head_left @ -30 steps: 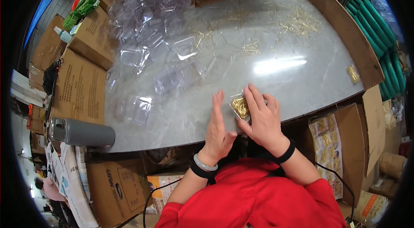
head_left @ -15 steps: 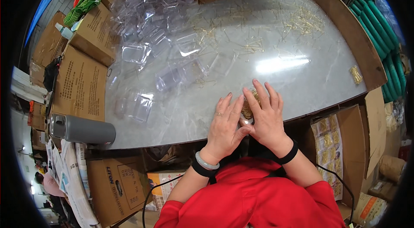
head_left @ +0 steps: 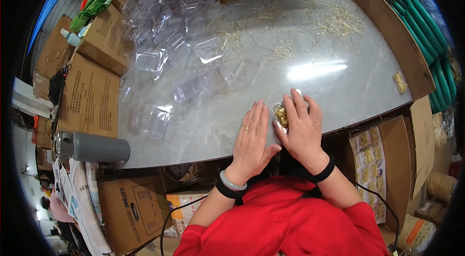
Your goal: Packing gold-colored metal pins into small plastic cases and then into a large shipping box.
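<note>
Under my right hand [head_left: 303, 128] is a clear plastic blister pack [head_left: 281, 114] filled with gold metal hooks. The thumb presses along its near side and the fingers curl over its far part, gripping it and hiding much of it. My left hand [head_left: 252, 137], with a ring on a finger and a bracelet on the wrist, rests just left of the pack near the table's front edge. Its fingers are straight and its thumb sticks out; it holds nothing. Farther left lie loose clear plastic shells [head_left: 191, 86].
A large heap of clear plastic shells [head_left: 164, 19] covers the table's far left. Loose gold hooks [head_left: 339, 21] lie scattered at the far right, and a small hook bundle [head_left: 399, 82] sits near the right board. A grey flask [head_left: 92, 146] lies at the left corner. Below right, a carton [head_left: 397, 159] holds packed cards.
My hands have parted: the left moved slightly away from the pack. My right hand shifted a little right and now covers the pack alone, with more of the gold hooks showing.
</note>
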The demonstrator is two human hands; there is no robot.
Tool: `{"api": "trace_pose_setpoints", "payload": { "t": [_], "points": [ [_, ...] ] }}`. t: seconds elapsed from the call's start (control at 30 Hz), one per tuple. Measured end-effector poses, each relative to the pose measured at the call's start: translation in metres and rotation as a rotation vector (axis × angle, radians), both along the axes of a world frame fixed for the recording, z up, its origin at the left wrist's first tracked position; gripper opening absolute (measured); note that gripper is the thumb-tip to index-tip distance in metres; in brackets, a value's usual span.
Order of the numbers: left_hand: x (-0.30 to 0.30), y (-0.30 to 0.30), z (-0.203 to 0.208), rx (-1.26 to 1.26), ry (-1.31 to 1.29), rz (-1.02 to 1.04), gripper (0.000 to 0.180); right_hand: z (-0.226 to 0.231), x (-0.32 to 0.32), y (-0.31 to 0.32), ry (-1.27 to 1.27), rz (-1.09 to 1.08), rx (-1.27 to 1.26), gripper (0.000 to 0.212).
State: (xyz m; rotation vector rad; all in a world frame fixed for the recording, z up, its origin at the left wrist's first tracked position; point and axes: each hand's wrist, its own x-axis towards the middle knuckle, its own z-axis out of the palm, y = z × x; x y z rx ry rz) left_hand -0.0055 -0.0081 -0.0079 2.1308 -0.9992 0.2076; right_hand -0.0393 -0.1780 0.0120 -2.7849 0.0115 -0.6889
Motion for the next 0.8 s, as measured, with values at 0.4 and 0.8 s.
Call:
{"api": "trace_pose_setpoints", "payload": {
  "t": [0.4,0.8],
  "points": [
    [0.002,-0.023,0.008,0.044,-0.024,0.032,0.058,0.002,-0.005,-0.037,0.102,0.259,0.383,0.091],
    [0.001,-0.03,0.011,0.104,-0.098,0.053,0.055,-0.002,-0.008,-0.048,0.031,0.29,0.348,0.088]
  ]
}}
